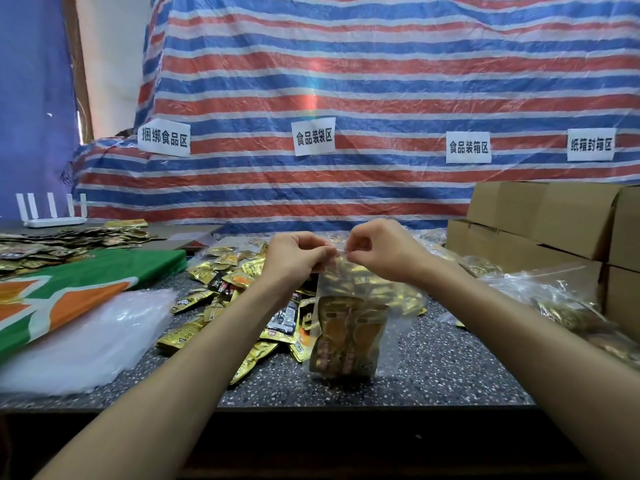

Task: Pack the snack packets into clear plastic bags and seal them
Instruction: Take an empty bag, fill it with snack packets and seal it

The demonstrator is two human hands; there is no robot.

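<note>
A clear plastic bag (346,327) hangs upright over the speckled bench (443,368), in front of the loose pile of snack packets (221,271). Gold-and-orange packets fill its lower half. The left hand (294,254) and right hand (377,247), fingers curled, pinch the bag's top edge from either side, knuckles close together. Paper signs on the striped tarpaulin (381,81) read 捆绑食品区 (164,140), 食品装袋区 (313,136), 食品装箱区 (468,147) and 纸箱封箱区 (590,144). The print on the packets is too blurred to read.
</note>
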